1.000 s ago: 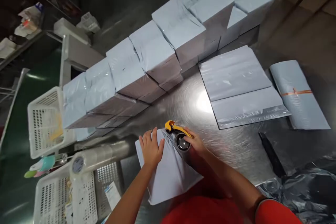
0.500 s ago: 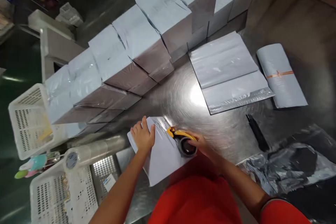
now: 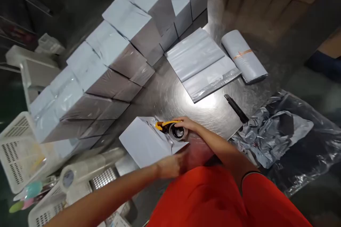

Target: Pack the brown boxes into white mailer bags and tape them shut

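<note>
A white-wrapped package (image 3: 145,142) lies on the metal table in front of me, a loose flap of its wrapping sticking out at the right end. My right hand (image 3: 186,123) grips a yellow tape dispenser (image 3: 168,123) with a roll of tape in it, held against that end of the package. At the package's near right corner is my left hand (image 3: 170,165), beside the flap. Its fingers are dark and partly hidden, so their hold cannot be made out.
White packages (image 3: 106,67) stand stacked along the left and back. Flat white mailer bags (image 3: 202,64), a banded roll of bags (image 3: 243,56), a black box cutter (image 3: 236,109) and crumpled plastic (image 3: 277,134) lie right. White baskets (image 3: 21,149) and a clear film roll (image 3: 80,170) are left.
My left hand has moved from the package's top left to its near right corner. The package has turned, and the tape dispenser has shifted slightly left. The camera view has swung right.
</note>
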`<state>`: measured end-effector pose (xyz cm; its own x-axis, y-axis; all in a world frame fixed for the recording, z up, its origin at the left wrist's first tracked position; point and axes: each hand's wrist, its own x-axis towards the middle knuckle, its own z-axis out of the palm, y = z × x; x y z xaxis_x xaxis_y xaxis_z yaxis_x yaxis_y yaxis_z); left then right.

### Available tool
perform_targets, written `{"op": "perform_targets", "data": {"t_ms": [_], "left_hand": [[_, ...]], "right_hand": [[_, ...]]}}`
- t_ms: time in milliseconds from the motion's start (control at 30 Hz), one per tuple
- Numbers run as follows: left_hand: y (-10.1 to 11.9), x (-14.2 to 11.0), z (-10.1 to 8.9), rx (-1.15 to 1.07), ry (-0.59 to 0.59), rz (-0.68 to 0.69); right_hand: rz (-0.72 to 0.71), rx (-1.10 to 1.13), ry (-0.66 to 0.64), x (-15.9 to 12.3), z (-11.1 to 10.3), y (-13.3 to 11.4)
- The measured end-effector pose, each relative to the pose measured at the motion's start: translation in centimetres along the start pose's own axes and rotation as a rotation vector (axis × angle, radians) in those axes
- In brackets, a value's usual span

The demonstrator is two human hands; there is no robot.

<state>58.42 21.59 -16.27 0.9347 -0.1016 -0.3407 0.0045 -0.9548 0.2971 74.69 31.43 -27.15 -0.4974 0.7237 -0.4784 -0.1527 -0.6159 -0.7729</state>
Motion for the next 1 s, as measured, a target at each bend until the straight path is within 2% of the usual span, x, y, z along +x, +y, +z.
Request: {"op": "perform_targets", "data": {"t_ms": [67, 167, 267, 367, 467, 567, 667, 733, 833, 900, 1000], "left_hand": [[-1.9, -0.4, 0.2, -0.008, -0.060, -0.049], [-4.4, -2.3, 0.5, -0.057, -0.058, -0.162], [-5.0, -3.5, 0.8, -0.082, 0.008, -0.397], [-5.0, -3.7, 1.2, -0.066, 0.083, -0.614], [-5.6, -3.2, 1.2, -0.089, 0.125, -0.799], [-7.1, -2.8, 0.6, -0.122, 0.164, -0.999], [-9.3, -2.6, -0.4, -0.173, 0.226, -1.307], [-10.9, -2.7, -1.2, -0.216, 0.301, -1.555], [-12.9, -3.0, -1.7, -0.227, 0.385, -1.844], [-13.6, -3.1, -1.6, -0.225, 0.387, -1.920], [-14.2, -3.4, -1.0, -0.273, 0.350, -1.948]], "right_hand": [[-0.003, -0.014, -0.002, -0.1, 0.0, -0.2], [-0.016, -0.018, 0.004, -0.1, 0.3, -0.1], [-0.033, -0.013, 0.014, 0.5, 0.7, -0.2], [-0.058, -0.005, 0.019, 1.5, 0.6, -0.8], [-0.090, 0.005, 0.017, 1.1, -1.1, -1.1], [-0.106, -0.010, 0.032, -3.0, -4.2, 0.2], [-0.118, 0.007, 0.149, -10.4, -5.7, 3.5], [-0.078, 0.080, 0.245, -15.3, -4.4, 6.1], [0.010, 0.125, 0.357, -19.8, 0.5, 9.8], [0.010, 0.151, 0.393, -20.2, 4.4, 11.6], [-0.058, 0.196, 0.402, -18.2, 9.2, 12.9]]}}
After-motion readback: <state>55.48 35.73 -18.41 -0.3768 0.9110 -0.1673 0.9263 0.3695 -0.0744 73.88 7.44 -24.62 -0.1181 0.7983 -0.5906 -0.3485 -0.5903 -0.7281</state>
